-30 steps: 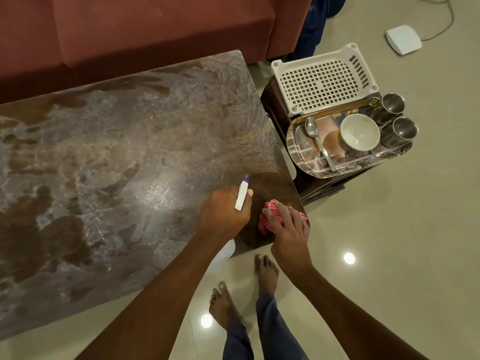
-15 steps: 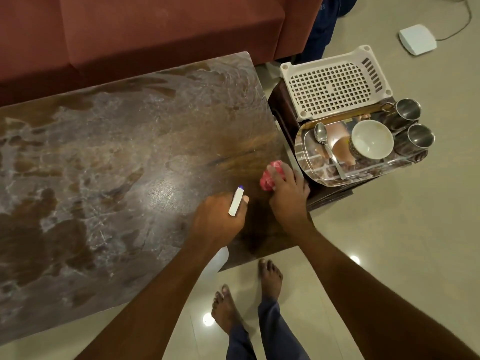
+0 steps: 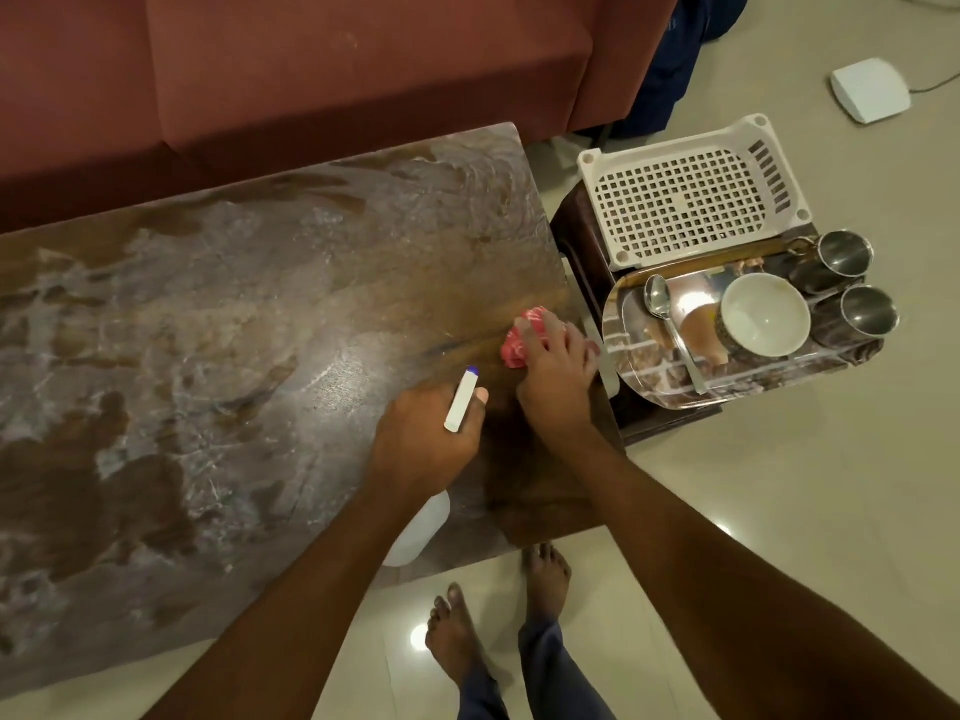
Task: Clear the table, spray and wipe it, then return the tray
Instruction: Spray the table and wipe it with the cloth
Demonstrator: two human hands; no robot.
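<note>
Cloth: red rag (image 3: 522, 340), soft, light, bunched; sits near the counter (image 3: 249, 324) right edge, best pressed flat under the palm.
Right hand (image 3: 556, 374): closed over the rag, pushing it down.
Left hand (image 3: 423, 441): wrapped round a white spray bottle (image 3: 461, 401); likely slick plastic, so grip its neck.
Tray (image 3: 631, 345): steel, loaded, on a stool beside the counter.

A reddish-brown sofa (image 3: 332, 70) runs along the far side, its front edge in shadow. Dark blue fabric (image 3: 680, 49) lies bunched just beside the sofa's right end. A white perforated plastic basket (image 3: 691, 192) sits on a dark stool (image 3: 576, 241). On the pale tiled floor (image 3: 805, 485), a flat white device (image 3: 870, 90) with a cable lies well apart.
</note>
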